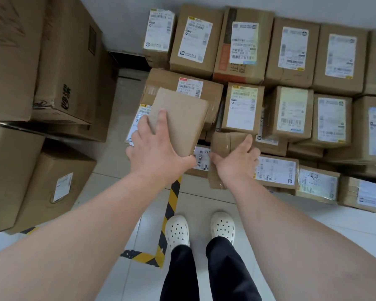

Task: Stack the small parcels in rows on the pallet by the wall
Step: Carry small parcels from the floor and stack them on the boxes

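Pale tiled floor point(202, 200) with striped hazard tape point(174, 192), white wall point(122, 25).

left hand point(156, 148): arm outstretched, fingers point(162, 119) spread, gripping | right hand point(237, 162): arm outstretched, fingers curled, gripping

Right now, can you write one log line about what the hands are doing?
left hand: holds plain parcel | right hand: holds taped parcel | where: over front of labelled parcels
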The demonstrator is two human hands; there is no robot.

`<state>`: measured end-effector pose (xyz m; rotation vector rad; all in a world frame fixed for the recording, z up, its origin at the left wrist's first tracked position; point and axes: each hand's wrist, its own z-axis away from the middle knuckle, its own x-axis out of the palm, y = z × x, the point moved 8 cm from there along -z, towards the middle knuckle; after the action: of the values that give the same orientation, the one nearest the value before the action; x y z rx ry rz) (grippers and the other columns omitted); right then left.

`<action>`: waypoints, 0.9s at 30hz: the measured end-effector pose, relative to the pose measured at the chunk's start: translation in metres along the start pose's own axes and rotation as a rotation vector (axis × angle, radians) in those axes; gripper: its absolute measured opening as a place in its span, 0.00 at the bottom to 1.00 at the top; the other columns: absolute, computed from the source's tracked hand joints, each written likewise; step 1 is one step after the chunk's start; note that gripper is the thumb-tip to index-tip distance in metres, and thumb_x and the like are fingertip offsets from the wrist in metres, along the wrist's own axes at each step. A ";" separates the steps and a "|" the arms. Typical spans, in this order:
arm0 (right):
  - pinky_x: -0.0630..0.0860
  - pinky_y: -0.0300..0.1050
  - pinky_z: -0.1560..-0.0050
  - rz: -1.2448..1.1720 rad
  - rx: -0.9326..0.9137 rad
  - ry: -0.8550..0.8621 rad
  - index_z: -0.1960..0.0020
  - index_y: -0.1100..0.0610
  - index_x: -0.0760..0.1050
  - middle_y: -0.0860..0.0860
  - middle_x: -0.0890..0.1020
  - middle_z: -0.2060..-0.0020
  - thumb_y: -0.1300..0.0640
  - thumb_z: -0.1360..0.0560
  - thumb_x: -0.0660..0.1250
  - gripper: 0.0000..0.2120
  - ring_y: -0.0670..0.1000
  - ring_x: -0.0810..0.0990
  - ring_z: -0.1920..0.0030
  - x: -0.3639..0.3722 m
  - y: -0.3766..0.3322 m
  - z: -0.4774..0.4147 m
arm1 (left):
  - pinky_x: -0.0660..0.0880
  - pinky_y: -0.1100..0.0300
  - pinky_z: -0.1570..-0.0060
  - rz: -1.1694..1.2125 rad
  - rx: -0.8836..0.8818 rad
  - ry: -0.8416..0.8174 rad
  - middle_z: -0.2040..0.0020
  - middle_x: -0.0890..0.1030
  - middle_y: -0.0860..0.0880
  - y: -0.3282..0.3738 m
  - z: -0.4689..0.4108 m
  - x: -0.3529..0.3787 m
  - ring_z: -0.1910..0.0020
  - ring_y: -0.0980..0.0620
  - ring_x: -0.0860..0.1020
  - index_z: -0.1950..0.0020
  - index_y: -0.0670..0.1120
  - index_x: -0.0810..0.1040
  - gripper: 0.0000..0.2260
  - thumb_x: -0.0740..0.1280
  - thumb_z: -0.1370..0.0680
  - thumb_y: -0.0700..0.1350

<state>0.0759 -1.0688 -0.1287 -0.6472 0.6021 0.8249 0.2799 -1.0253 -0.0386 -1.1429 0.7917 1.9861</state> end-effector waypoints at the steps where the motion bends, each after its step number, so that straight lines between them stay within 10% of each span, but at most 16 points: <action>1: 0.65 0.58 0.31 -0.031 0.011 -0.025 0.20 0.53 0.38 0.58 0.54 0.25 0.41 0.30 0.75 0.55 0.62 0.59 0.27 0.001 0.003 -0.001 | 0.64 0.42 0.35 0.002 0.003 0.001 0.23 0.49 0.45 -0.001 0.001 0.000 0.28 0.40 0.58 0.24 0.56 0.41 0.53 0.73 0.36 0.65; 7: 0.63 0.52 0.32 -0.255 -0.204 0.049 0.22 0.55 0.56 0.53 0.60 0.25 0.42 0.23 0.66 0.36 0.56 0.61 0.26 -0.039 -0.025 0.033 | 0.64 0.42 0.35 0.004 0.020 0.020 0.23 0.49 0.44 0.003 0.015 -0.008 0.28 0.40 0.58 0.24 0.56 0.39 0.55 0.74 0.37 0.66; 10: 0.70 0.50 0.37 -0.807 -0.075 -0.350 0.22 0.50 0.58 0.45 0.69 0.29 0.40 0.23 0.66 0.35 0.49 0.71 0.35 -0.032 -0.057 0.070 | 0.61 0.44 0.35 -0.047 0.098 0.085 0.25 0.49 0.42 0.015 0.024 -0.022 0.29 0.40 0.57 0.25 0.55 0.37 0.55 0.74 0.36 0.65; 19: 0.80 0.60 0.55 -1.078 0.193 -0.599 0.30 0.48 0.69 0.53 0.84 0.44 0.29 0.66 0.78 0.66 0.57 0.84 0.48 -0.048 -0.094 0.112 | 0.59 0.43 0.40 -0.443 0.607 0.627 0.32 0.59 0.39 0.051 0.073 -0.060 0.36 0.40 0.63 0.28 0.51 0.59 0.44 0.74 0.40 0.53; 27: 0.73 0.66 0.42 -1.105 0.361 -0.588 0.43 0.52 0.77 0.57 0.83 0.48 0.38 0.33 0.74 0.25 0.61 0.80 0.46 -0.058 -0.079 0.118 | 0.61 0.46 0.39 -0.162 0.824 0.623 0.32 0.64 0.42 0.049 0.095 -0.090 0.36 0.43 0.65 0.31 0.47 0.63 0.42 0.76 0.39 0.60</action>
<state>0.1360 -1.0513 0.0115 -0.2879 -0.1840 -0.1587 0.2292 -1.0030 0.0897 -1.2295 1.5773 0.9556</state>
